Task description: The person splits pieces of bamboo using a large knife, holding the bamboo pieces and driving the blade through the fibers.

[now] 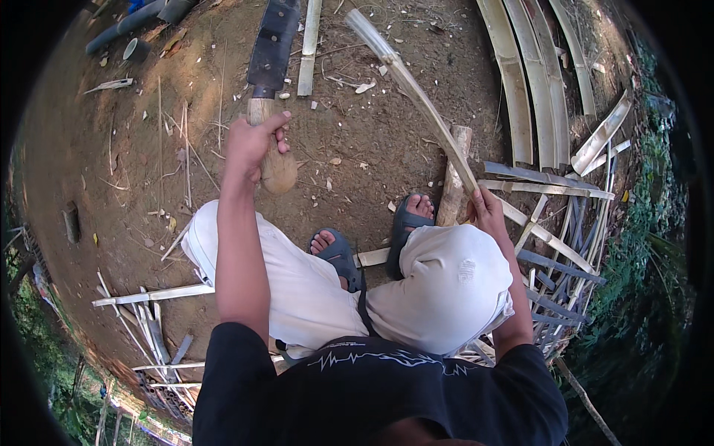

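My left hand (251, 146) is wrapped round the wooden handle of a machete (272, 48). Its broad dark blade points away from me, and the handle's rounded butt sticks out below my fist. In my right hand (489, 215), beside my right knee, is the near end of a long bamboo strip (428, 104). The strip slants away to the far left, and its far end is blurred. Beneath the strip lies a short wooden log (456, 178), close to my right sandal (405, 227). Blade and strip are apart.
Long split bamboo pieces (532, 82) lie at the far right. A heap of bamboo strips (565, 245) spreads beside my right leg, and more strips (152, 327) lie at the near left. Dark pipe-like lengths (126, 33) rest at the far left. Chips litter the dirt ground (335, 141).
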The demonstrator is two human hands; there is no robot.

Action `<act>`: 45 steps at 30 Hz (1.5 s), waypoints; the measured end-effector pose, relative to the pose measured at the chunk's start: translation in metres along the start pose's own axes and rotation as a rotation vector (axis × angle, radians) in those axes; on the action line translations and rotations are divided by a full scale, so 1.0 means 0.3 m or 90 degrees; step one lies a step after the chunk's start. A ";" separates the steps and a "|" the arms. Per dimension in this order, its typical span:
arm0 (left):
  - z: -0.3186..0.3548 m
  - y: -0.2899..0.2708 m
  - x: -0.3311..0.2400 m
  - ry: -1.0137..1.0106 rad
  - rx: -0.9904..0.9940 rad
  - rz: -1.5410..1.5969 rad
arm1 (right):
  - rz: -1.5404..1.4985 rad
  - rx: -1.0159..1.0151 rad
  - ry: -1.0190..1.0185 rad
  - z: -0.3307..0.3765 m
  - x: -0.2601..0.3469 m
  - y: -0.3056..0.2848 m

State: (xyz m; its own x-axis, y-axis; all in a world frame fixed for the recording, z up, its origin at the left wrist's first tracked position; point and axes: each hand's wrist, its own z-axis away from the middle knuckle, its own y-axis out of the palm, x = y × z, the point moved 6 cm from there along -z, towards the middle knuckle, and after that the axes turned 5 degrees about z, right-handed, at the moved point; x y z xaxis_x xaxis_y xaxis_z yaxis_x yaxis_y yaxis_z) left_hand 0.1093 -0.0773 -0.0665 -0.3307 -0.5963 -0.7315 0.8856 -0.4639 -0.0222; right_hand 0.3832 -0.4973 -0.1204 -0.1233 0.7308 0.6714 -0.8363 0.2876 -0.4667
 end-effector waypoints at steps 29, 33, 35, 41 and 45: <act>-0.011 0.167 0.007 -0.015 0.075 0.015 | -0.312 -0.245 0.045 0.161 -0.004 -0.040; -0.012 0.208 -0.027 0.011 0.097 0.031 | -0.227 -0.464 0.017 0.207 -0.052 -0.099; -0.015 0.225 -0.046 0.016 0.098 0.036 | -0.109 -0.558 0.042 0.232 -0.106 -0.138; 0.021 0.278 -0.130 0.042 0.117 0.035 | -0.201 -0.531 0.084 0.259 -0.096 -0.216; 0.052 0.282 -0.179 0.050 0.131 0.020 | -0.265 -0.498 0.074 0.242 -0.145 -0.260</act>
State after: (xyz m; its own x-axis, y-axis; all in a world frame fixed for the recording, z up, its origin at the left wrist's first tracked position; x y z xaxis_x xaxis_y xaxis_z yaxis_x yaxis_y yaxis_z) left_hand 0.1971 -0.0947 -0.0186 -0.2701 -0.5631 -0.7810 0.8073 -0.5745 0.1349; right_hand 0.4151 -0.5965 -0.0714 0.1987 0.5192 0.8313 -0.1924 0.8523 -0.4863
